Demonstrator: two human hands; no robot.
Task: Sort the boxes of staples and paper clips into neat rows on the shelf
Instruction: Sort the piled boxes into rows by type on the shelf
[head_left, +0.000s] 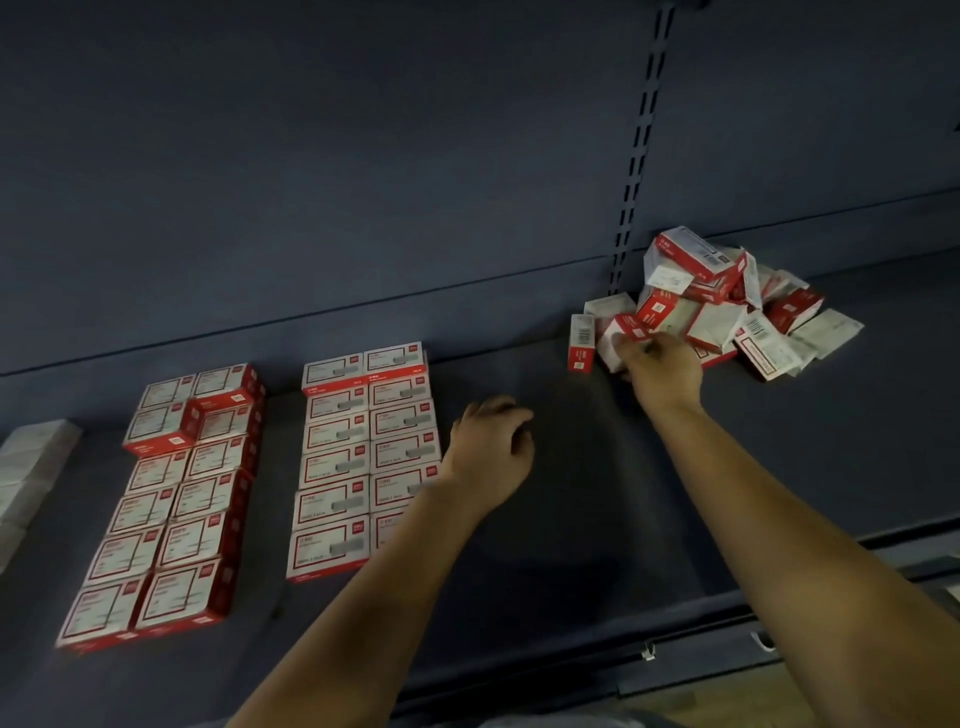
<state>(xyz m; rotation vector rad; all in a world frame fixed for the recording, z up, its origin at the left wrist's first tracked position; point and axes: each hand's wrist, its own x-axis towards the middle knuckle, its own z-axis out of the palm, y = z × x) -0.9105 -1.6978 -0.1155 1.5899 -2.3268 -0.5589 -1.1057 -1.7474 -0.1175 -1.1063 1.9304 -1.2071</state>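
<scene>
The right hand (662, 371) grips a red-and-white box (621, 335) at the loose pile's (727, 299) near edge; the left hand (491, 452) hangs loosely curled beside the sorted rows (358, 457).

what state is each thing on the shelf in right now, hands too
loose pile of boxes: jumbled, unsorted, at the back right
upright box: standing on end, left of the pile
middle block of boxes: flat, two neat columns
left block of boxes: in columns, one box near the back sits askew
right hand: gripping a box at the pile's edge
left hand: loosely curled, holding nothing
</scene>
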